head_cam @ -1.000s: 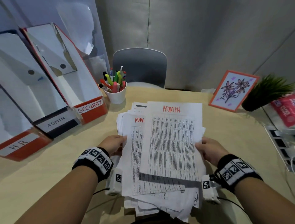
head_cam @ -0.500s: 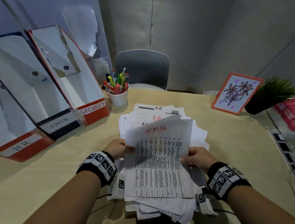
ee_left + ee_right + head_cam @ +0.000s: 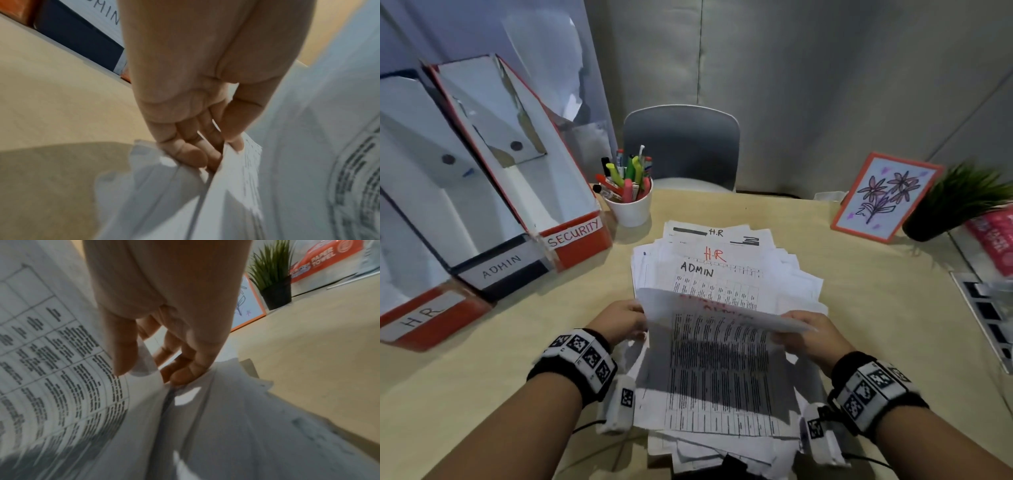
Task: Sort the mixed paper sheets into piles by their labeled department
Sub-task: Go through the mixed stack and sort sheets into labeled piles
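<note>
A loose pile of printed sheets point(image 3: 784, 270) lies on the wooden desk point(image 3: 876, 308) in front of me; its visible tops read ADMIN and H.R. Both hands hold a few sheets headed ADMIN in red point(image 3: 722, 370), lifted and bowed over the pile. My left hand point(image 3: 619, 320) pinches their left edge, thumb on top point(image 3: 236, 141). My right hand point(image 3: 808, 337) pinches the right edge point(image 3: 148, 386), thumb point(image 3: 125, 353) on the printed face and fingers beneath. At the left stand three file boxes labelled HR point(image 3: 424, 317), ADMIN point(image 3: 501, 265) and SECURITY point(image 3: 575, 233).
A white cup of pens and markers point(image 3: 631, 202) stands behind the pile. A framed flower drawing point(image 3: 885, 197), a potted plant point(image 3: 962, 202) and a paper towel pack point(image 3: 996, 240) sit at the right. A grey chair point(image 3: 681, 147) is beyond the desk.
The ADMIN sheets came toward me and curled up off the pile, uncovering ADMIN and H.R sheets beneath. Both hands drew back toward me with them.
</note>
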### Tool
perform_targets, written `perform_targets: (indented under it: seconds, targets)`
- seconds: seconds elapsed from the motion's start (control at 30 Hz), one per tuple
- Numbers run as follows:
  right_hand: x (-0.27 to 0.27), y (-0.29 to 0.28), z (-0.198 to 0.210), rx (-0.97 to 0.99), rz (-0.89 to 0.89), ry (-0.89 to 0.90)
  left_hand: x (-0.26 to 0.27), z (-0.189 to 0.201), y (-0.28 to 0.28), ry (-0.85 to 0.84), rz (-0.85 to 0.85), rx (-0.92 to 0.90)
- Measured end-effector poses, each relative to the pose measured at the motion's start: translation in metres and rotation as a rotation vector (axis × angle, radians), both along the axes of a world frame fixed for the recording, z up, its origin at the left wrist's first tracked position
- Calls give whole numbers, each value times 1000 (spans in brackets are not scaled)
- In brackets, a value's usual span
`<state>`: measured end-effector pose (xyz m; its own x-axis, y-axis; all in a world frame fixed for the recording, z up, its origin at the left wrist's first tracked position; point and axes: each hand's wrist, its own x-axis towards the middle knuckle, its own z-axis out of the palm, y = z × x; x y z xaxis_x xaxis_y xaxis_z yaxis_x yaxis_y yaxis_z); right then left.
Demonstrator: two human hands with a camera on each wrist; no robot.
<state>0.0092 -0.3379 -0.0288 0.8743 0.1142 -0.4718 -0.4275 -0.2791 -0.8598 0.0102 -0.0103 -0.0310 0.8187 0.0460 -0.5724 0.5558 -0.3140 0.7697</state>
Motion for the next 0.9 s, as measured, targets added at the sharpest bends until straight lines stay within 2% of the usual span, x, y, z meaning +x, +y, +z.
perform_targets:
  seconds: [0.1,0.17,0.3,0.4,0.47,0.6,0.7,0.9]
  targets:
    - [-3,-6,2,16,31,9,1,-10,-5,-66,106,87]
    - [-3,-8,5,45,29,10,-1,-14,-9,-100,84,157]
    - [0,-16,5,82,5,60,-2,-19,-11,-96,154,131]
    - [2,-17,0,-107,12,22,-5,-16,-12,-132,183,168]
    - [0,-13,-4,-170,-5,-11,-5,-14,-13,-124,175,135]
    - [-4,-7,-10,-147,-92,-14,-4,-13,-10,-40,121,66]
    - [-4,0,-7,-116,-101,9,-4,-8,-14,24,95,-53]
    - [-2,1,-9,-215,-14,61,-3,-6,-16,91,83,-101]
